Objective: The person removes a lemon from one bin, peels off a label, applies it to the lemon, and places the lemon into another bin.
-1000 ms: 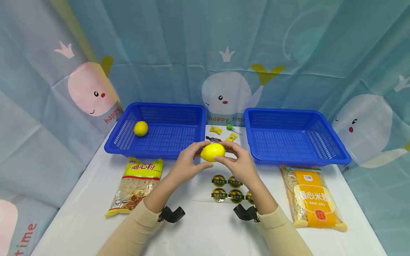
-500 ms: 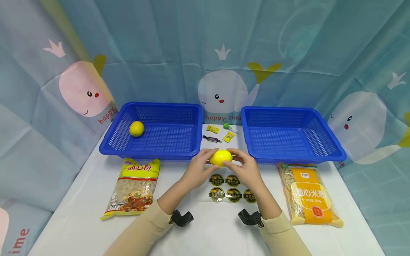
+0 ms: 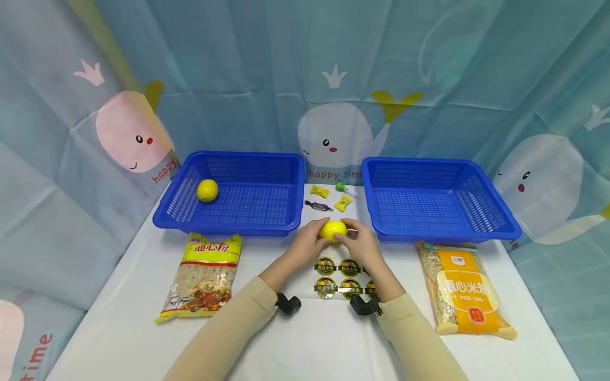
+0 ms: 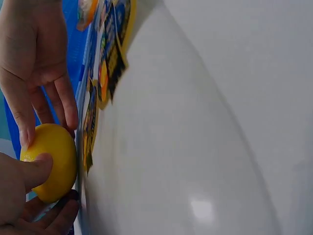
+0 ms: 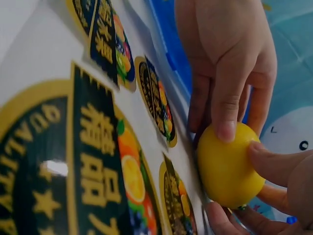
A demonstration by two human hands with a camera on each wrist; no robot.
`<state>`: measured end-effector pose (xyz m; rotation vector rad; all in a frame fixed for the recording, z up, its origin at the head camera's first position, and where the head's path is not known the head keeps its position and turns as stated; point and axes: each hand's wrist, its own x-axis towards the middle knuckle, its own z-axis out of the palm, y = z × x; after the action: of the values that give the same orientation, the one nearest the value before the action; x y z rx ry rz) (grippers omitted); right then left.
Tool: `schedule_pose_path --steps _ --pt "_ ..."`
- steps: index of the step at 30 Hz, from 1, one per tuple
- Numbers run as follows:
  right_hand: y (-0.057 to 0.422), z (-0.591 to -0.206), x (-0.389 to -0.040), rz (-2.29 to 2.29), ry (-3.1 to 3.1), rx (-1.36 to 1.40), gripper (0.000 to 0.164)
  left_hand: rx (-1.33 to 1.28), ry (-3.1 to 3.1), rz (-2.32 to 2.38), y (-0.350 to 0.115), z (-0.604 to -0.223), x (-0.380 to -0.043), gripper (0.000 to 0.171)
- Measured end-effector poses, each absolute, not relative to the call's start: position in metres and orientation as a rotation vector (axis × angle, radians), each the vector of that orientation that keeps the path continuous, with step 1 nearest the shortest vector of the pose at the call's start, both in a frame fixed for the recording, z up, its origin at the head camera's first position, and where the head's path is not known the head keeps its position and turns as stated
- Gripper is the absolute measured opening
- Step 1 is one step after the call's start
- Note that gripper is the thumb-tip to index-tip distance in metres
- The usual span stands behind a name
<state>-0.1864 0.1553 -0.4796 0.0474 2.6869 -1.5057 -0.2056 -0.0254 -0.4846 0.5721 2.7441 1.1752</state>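
A yellow lemon (image 3: 332, 230) lies low over the far end of a sheet of round fruit stickers (image 3: 325, 266). From the left, my left hand (image 3: 305, 244) grips it, thumb on the near side and fingers around the end. My right hand (image 3: 366, 246) holds the opposite end the same way. In the left wrist view the lemon (image 4: 51, 161) sits right at the white surface, both thumbs pressing its upper side. The right wrist view shows the same lemon (image 5: 227, 166) beside the dark-and-gold stickers (image 5: 156, 100).
Two blue baskets (image 3: 229, 233) (image 3: 443, 235) stand at the back; the left one contains another lemon (image 3: 207, 190). Between them lie wrapped candies (image 3: 318, 206) and a green lollipop (image 3: 340, 186). Pasta bags flank the hands, yellow (image 3: 205, 280) at left, orange (image 3: 464, 291) at right.
Both hands have lowered the lemon toward the sticker sheet and moved it slightly right, keeping hold of it. The candies behind it have come into fuller view.
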Motion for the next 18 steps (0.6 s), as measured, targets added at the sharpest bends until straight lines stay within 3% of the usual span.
schedule_pose_path --steps 9,18 --pt "0.1573 -0.4831 -0.1940 -1.491 2.677 0.056 0.058 0.556 2.713 1.202 -0.0254 -0.4880 -0.2146 0.060" --pt "0.1573 -0.4821 -0.1928 -1.455 2.678 0.012 0.062 0.562 2.685 1.193 -0.0283 -0.4875 -0.2145 0.078"
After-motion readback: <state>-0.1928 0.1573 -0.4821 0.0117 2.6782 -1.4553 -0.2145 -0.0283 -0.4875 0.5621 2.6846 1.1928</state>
